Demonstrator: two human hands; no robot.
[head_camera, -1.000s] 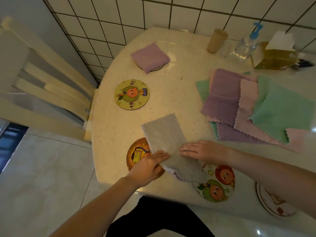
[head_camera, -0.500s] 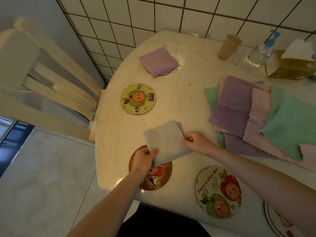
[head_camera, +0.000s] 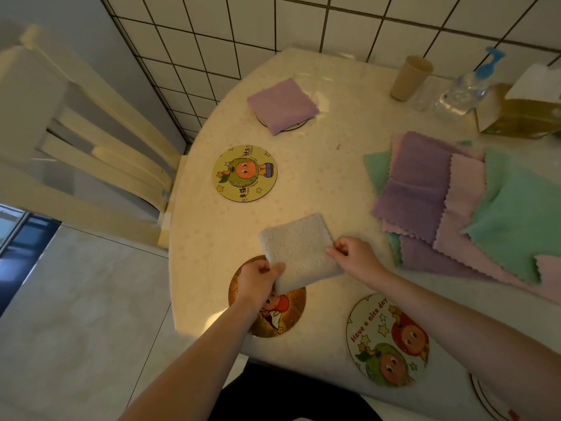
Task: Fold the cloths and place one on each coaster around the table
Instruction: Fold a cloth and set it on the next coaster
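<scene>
We see from one wide-angle camera on the person's head, facing forward and steeply down. It sits close above the counter (head_camera: 328,183), with a tiled wall (head_camera: 303,28) beyond.

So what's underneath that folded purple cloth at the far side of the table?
A round coaster: only a thin arc of its rim peeks out beside the folded purple cloth. Its picture, if it has one, is fully covered.
</scene>
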